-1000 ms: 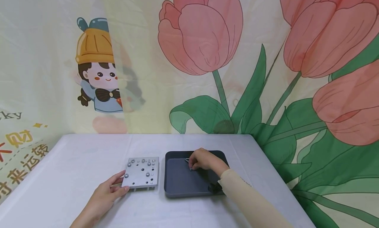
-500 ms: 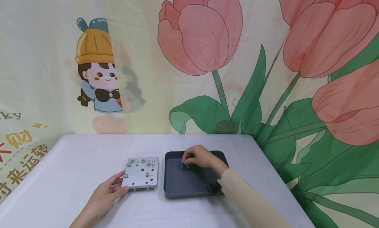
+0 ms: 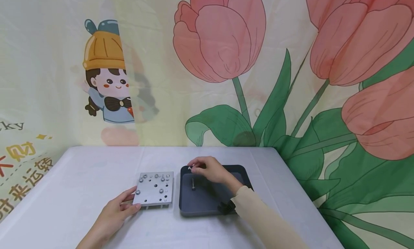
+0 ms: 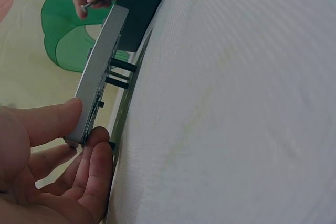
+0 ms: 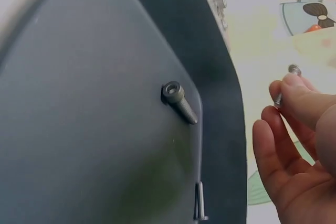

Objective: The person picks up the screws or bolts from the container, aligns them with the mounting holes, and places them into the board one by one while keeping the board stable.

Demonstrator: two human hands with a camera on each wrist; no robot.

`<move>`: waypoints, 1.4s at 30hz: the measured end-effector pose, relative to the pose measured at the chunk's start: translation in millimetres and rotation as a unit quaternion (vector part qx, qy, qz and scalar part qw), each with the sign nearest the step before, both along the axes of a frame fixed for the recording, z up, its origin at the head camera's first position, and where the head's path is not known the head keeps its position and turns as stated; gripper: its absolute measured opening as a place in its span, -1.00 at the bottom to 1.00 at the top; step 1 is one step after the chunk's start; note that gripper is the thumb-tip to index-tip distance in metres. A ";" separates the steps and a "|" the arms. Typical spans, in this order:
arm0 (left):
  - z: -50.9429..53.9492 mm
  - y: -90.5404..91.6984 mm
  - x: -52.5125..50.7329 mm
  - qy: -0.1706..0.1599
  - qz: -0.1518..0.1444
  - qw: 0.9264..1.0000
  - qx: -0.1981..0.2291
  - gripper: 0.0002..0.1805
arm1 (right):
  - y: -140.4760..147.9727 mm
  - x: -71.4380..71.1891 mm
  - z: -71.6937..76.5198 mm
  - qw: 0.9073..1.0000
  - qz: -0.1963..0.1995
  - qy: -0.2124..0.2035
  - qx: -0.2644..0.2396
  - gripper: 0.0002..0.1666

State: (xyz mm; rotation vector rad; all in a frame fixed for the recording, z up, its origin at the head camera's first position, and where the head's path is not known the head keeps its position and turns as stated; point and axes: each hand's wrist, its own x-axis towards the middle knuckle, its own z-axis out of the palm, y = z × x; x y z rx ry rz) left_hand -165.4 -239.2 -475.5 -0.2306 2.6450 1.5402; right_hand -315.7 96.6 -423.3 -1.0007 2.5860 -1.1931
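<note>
A square silver metal plate [image 3: 150,198] with holes and several socket-head screws set in its top stands at centre left. My left hand [image 3: 113,215] grips its left edge, thumb on one side and fingers below; in the left wrist view, dark screw shanks [image 4: 123,65] stick out of its underside. My right hand [image 3: 210,170] is over the far left corner of the dark tray [image 3: 207,212], pinching a small screw [image 5: 294,70] between thumb and fingers. In the tray lie a thicker socket-head screw [image 5: 181,104] and a thinner screw [image 5: 200,200] near the wall.
The tray stands just right of the plate, with a narrow strip of white tablecloth [image 3: 175,202] between them. Behind the table hangs a printed curtain [image 3: 155,80] with tulips. A dark object [image 3: 226,207] shows below the right wrist, over the tray.
My right hand has picked up the screw from the tray and moved left and away from me to the tray's far left corner. The left hand and plate stay put.
</note>
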 end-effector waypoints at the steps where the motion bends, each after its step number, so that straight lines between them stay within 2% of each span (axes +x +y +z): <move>1: 0.1 0.0 0.2 0.000 0.000 1.000 0.000 -0.14 | -2.1 0.4 -0.1 1.000 -0.003 0.000 -0.006 -0.72; 8: 0.9 -0.4 1.1 0.001 -0.003 1.000 0.004 -0.14 | -19.0 4.7 -1.9 0.999 -0.028 -0.008 -0.044 -0.76; 15: 0.7 -1.0 1.1 0.000 -0.002 1.000 0.003 -0.14 | -37.8 11.9 -2.2 0.996 -0.033 -0.024 -0.080 -0.81; 29: 0.7 -1.1 0.3 -0.002 -0.002 1.000 0.005 -0.13 | -59.0 24.0 -4.7 0.995 -0.053 -0.030 -0.080 -0.84; 42: -1.3 -1.9 -0.8 -0.003 -0.003 1.000 0.008 -0.11 | -73.5 32.2 -11.5 0.996 -0.021 -0.043 -0.070 -0.84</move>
